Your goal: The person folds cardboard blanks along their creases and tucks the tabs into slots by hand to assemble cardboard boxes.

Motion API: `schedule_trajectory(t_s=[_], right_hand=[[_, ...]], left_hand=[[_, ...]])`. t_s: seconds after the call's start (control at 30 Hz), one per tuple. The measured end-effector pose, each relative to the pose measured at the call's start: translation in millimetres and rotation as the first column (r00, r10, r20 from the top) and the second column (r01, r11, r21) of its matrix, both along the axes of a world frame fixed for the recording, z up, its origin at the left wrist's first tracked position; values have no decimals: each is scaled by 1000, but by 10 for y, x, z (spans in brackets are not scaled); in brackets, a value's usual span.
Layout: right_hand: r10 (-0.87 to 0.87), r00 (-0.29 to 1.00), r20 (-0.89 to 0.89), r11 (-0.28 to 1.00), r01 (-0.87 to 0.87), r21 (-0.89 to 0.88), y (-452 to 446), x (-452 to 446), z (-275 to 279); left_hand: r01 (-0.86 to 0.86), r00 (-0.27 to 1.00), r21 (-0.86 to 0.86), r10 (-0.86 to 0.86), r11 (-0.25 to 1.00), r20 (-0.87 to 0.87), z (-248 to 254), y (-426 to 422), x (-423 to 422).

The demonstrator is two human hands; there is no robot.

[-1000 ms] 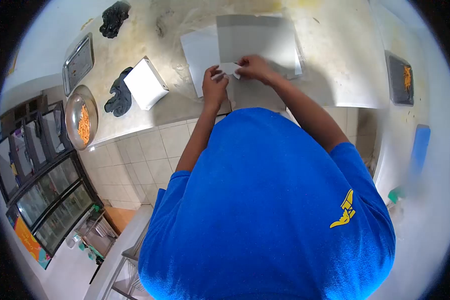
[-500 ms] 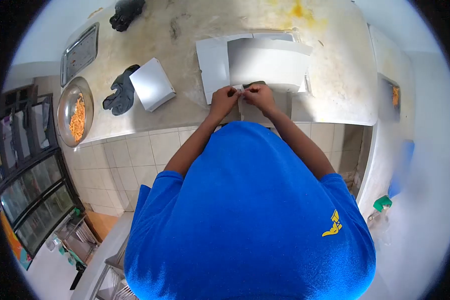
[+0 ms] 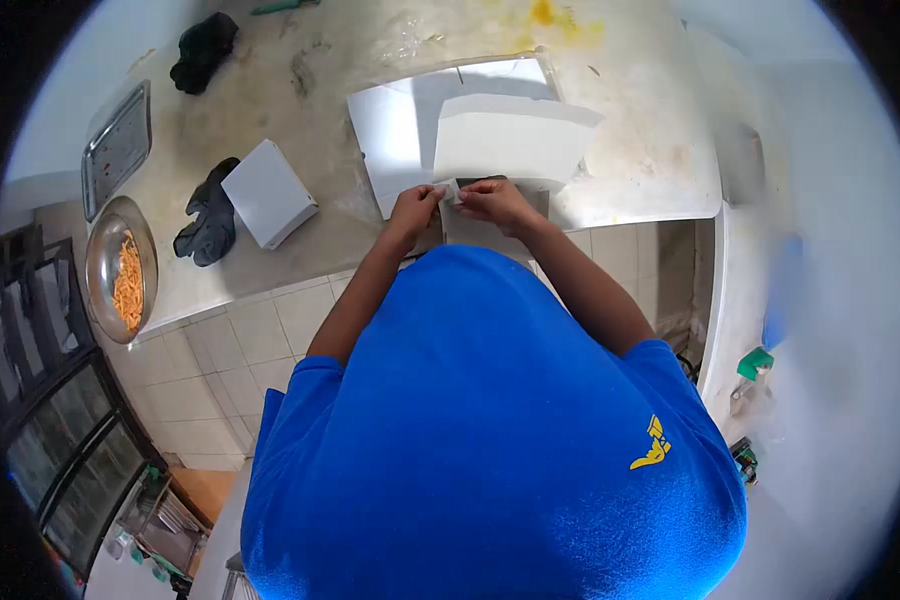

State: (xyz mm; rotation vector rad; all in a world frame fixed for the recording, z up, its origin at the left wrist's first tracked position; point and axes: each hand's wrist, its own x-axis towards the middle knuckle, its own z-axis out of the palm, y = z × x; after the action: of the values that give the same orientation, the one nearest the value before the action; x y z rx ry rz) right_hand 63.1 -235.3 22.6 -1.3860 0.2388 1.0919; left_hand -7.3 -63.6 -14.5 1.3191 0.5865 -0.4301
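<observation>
Near the table's front edge, my left hand (image 3: 413, 213) pinches the left side of a small white flap (image 3: 450, 190). The fingers of my right hand (image 3: 495, 203) are closed on the flap's right side, close to my left fingertips. The flap belongs to a folded cardboard piece whose large pale panel (image 3: 510, 135) stands up behind my hands. Under and behind it lie flat white sheets (image 3: 388, 125). My body hides the near part of the cardboard.
A closed white box (image 3: 268, 193) sits to the left, beside a crumpled black glove or bag (image 3: 208, 215). Farther left are a bowl of orange strips (image 3: 128, 280) and a metal tray (image 3: 117, 150). Another black bundle (image 3: 204, 52) lies at the back left.
The hands have come together at the small flap. The large panel has tilted and now looks shorter, with more white sheet visible behind it. The camera view has shifted.
</observation>
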Motion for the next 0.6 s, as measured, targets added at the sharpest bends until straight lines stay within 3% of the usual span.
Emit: schedule_trajectory(t_s=[0.13, 0.23, 0.33, 0.43, 0.47, 0.53, 0.6], right_hand=[[-15, 998, -65, 1000, 17, 20, -40, -26, -123], [25, 999, -29, 999, -25, -20, -38, -23, -159], [74, 997, -11, 995, -74, -67, -40, -40, -138], [60, 998, 3, 996, -59, -64, -25, -81, -64], [30, 999, 36, 999, -29, -28, -16, -106, -59], [-35, 995, 97, 998, 30, 53, 7, -158, -106], [-40, 997, 73, 995, 33, 99, -17, -156, -167]], left_hand=[[-24, 1000, -5, 24, 1000, 16, -5, -42, -5], [-70, 997, -88, 72, 994, 15, 27, -65, -19], [-55, 997, -47, 57, 997, 57, 59, -111, -24], [19, 993, 132, -34, 991, 112, 111, -119, -7], [29, 967, 356, -117, 934, 226, 111, -137, -9], [-41, 867, 739, -343, 673, 361, 140, -169, -11], [35, 891, 790, -377, 612, 253, 242, -187, 1]])
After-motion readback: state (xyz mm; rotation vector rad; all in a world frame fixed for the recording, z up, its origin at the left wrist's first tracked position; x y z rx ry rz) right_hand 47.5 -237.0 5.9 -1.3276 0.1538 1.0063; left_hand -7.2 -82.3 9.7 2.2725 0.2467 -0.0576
